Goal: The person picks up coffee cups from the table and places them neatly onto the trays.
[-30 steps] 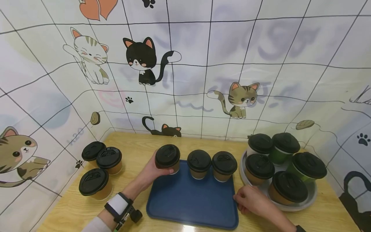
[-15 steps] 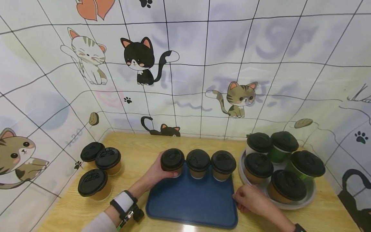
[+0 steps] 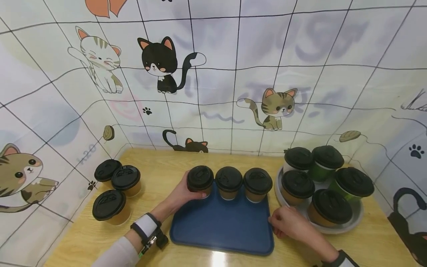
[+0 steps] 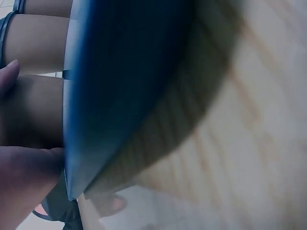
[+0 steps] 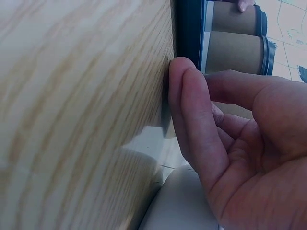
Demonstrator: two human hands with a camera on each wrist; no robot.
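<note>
My left hand [image 3: 180, 193] grips a brown paper coffee cup [image 3: 200, 178] with a black lid at the back left of the blue tray [image 3: 221, 226]. Two like cups stand upright beside it in a row: a middle cup [image 3: 228, 178] and a right cup [image 3: 258, 180]. Halfway along the tray's right side, my right hand [image 3: 288, 222] pinches the rim between thumb and fingers; the right wrist view shows these fingertips [image 5: 194, 91] at the dark tray edge. In the left wrist view the tray's underside and edge [image 4: 120, 96] fill much of the frame.
A round grey dish [image 3: 358, 218] at the right carries several lidded cups, some green [image 3: 353, 185], some brown [image 3: 297, 185]. Three brown cups [image 3: 111, 207] cluster at the table's left. Behind the wooden table [image 3: 153, 163] hangs a cat-print wall covering [image 3: 217, 92].
My left hand has carried its cup right and lined it up close beside the middle cup. The right hand keeps its place at the tray's edge.
</note>
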